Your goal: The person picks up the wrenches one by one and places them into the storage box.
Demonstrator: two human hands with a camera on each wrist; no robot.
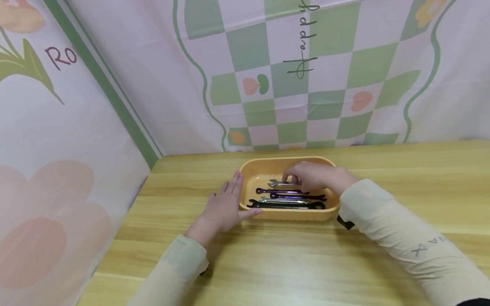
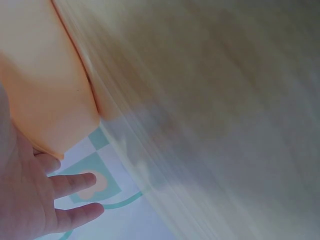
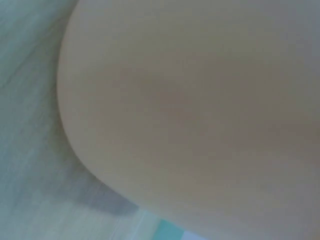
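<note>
An orange plastic bin (image 1: 293,214) stands on the table with several wrenches lying lengthwise in it. My left hand (image 1: 222,206) rests against its left end, fingers straight along the wall and thumb at the front rim. The left wrist view shows those fingers (image 2: 77,216) extended beside the bin wall. Inside the bin my right hand (image 1: 313,175) has its fingers curled down onto a small silver open-end wrench (image 1: 274,183), the one farthest back. Nearer the front lie purple wrenches (image 1: 269,191) and a long black wrench (image 1: 279,205). The right wrist view holds mostly the bin's wall (image 3: 175,125).
The wooden table (image 1: 280,275) extends on all sides of the bin. A printed curtain (image 1: 291,87) hangs along the back edge, and another printed cloth (image 1: 57,187) hangs at the left.
</note>
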